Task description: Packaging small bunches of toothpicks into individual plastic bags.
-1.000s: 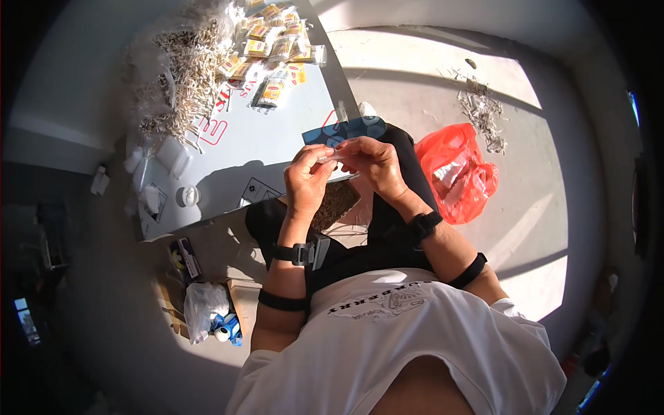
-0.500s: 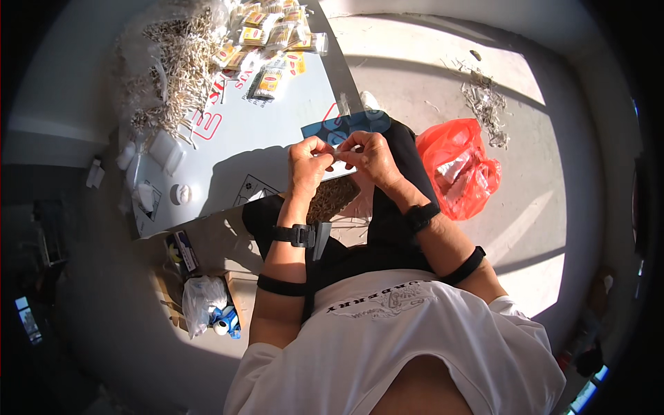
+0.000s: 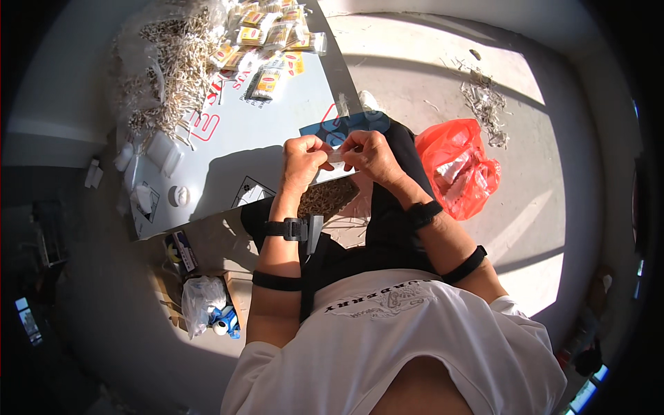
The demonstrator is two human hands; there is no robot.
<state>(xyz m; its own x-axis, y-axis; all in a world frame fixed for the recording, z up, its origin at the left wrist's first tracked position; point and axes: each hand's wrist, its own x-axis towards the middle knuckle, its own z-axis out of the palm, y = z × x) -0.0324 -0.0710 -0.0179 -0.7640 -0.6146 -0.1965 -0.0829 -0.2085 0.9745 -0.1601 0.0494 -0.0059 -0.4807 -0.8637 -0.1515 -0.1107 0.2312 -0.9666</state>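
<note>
Over the table's near right corner, my left hand [image 3: 303, 160] and my right hand [image 3: 373, 155] face each other with fingertips pinched. Between them they hold a small, clear plastic bag [image 3: 336, 158]; its contents, if any, are too small to make out. Just beyond the fingers lies a dark blue patterned strip [image 3: 346, 126] at the table edge. A large heap of loose cotton swabs [image 3: 183, 69] spills from a clear bag at the far left. Beside it are several small packs of cotton swabs [image 3: 268, 83] with yellow labels.
The grey-white table [image 3: 242, 166] carries a round white container [image 3: 181, 196] and a clear plastic box [image 3: 164, 152]. A red plastic bag [image 3: 460, 169] sits right of my leg. Scattered swabs [image 3: 487, 107] lie on the floor; a cardboard box [image 3: 235, 294] stands at lower left.
My hands have moved slightly apart, the left one shifting left, so more of the clear plastic bag shows between them. The surroundings look the same.
</note>
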